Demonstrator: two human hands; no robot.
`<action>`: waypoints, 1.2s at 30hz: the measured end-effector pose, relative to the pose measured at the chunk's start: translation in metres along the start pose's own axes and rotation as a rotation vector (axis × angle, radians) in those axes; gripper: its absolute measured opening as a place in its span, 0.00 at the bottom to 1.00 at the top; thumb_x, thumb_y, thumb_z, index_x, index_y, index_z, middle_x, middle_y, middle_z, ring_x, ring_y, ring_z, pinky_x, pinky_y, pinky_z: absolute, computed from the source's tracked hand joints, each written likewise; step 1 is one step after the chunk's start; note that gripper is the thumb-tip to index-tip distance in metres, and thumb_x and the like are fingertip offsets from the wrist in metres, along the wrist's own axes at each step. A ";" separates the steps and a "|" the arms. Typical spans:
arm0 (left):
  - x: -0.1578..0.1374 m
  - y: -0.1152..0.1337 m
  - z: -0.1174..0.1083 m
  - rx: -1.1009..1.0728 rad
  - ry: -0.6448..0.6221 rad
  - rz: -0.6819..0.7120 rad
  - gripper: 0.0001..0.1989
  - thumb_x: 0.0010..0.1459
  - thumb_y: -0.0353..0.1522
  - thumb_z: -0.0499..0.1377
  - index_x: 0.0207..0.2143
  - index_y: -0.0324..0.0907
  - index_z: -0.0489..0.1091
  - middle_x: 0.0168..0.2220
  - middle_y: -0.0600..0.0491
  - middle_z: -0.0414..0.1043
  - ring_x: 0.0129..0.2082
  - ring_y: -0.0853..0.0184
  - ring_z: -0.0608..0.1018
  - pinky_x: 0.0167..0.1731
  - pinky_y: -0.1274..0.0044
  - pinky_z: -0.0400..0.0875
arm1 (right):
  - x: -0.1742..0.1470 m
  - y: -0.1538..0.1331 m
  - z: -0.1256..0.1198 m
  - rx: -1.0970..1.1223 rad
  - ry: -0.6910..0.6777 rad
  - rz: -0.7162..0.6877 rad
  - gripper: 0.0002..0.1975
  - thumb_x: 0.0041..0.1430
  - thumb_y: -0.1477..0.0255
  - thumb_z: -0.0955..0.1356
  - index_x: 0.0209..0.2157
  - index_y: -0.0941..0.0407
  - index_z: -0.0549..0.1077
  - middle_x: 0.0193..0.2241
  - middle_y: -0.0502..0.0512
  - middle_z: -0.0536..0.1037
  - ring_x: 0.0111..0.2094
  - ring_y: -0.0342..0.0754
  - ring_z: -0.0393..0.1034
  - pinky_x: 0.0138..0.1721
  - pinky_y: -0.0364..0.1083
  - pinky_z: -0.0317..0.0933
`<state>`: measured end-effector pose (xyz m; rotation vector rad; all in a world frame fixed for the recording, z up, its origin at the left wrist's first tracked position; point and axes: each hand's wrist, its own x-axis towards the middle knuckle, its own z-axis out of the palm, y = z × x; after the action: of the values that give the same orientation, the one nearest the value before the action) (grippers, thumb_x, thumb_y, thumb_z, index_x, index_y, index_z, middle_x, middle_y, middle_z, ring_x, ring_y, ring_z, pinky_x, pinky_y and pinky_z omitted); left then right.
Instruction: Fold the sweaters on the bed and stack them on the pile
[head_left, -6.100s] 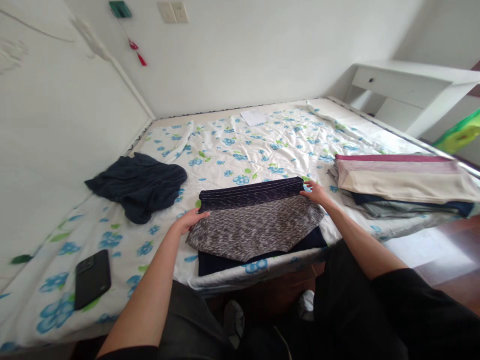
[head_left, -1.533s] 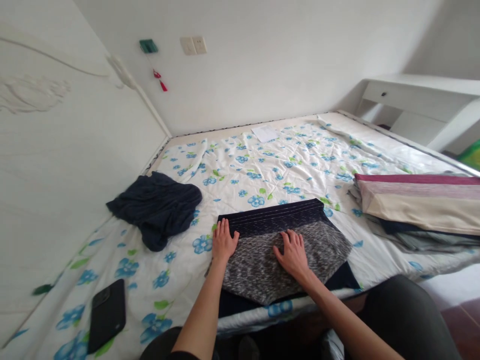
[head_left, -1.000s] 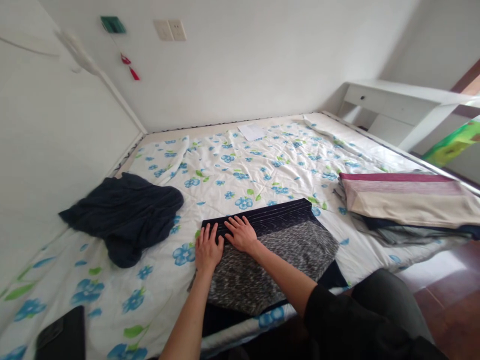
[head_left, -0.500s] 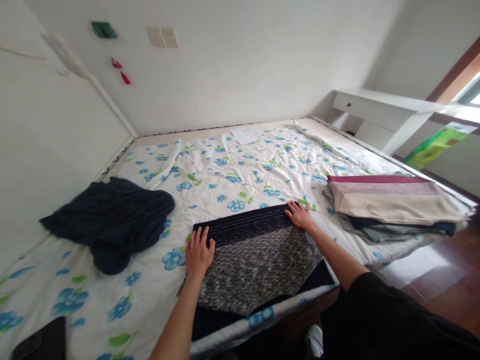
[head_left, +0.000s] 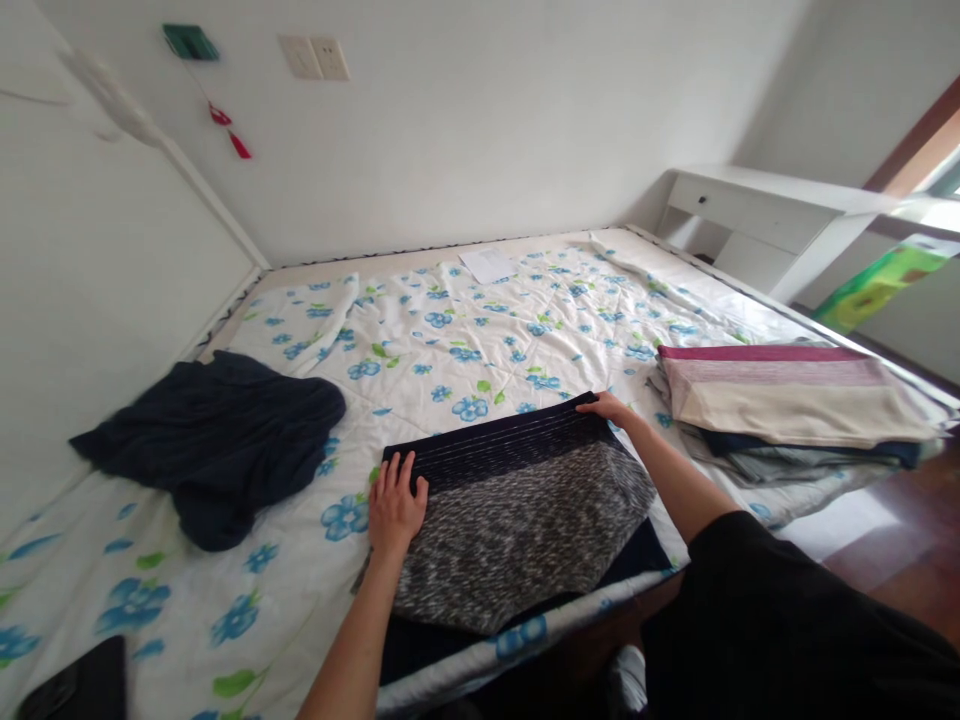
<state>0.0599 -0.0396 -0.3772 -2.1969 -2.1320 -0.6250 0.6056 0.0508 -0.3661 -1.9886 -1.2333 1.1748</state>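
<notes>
A folded knit garment [head_left: 517, 530], dark navy with thin stripes along its far edge and mottled grey below, lies at the near edge of the bed. My left hand [head_left: 397, 503] rests flat on its left far corner, fingers spread. At the right far corner, my right hand [head_left: 604, 407] pinches the navy edge between thumb and fingers. Darker navy cloth shows from under the grey part at the near side. Whether it belongs to the same garment I cannot tell.
A crumpled navy garment [head_left: 217, 440] lies to the left, and a black phone [head_left: 79, 685] is at the lower left. On the right sits a stack of folded clothes [head_left: 780, 400]. A paper sheet [head_left: 486, 265] lies at the back of the flowered bed sheet [head_left: 450, 350]; a white desk [head_left: 757, 220] stands beyond.
My right hand has gone from lying flat on the garment to pinching its far right corner. My left hand stays in place, and the view has shifted slightly.
</notes>
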 end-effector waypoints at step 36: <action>-0.006 0.003 -0.003 -0.017 -0.003 -0.015 0.32 0.75 0.38 0.53 0.77 0.41 0.67 0.79 0.42 0.64 0.80 0.44 0.63 0.79 0.50 0.58 | -0.122 -0.098 0.234 -0.637 -0.059 -0.797 0.31 0.83 0.55 0.62 0.79 0.49 0.66 0.79 0.55 0.64 0.81 0.56 0.54 0.82 0.61 0.43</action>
<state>0.0619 -0.0467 -0.3750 -2.1939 -2.1542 -0.6438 0.3323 -0.0173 -0.3560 -1.5277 -2.3390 0.4621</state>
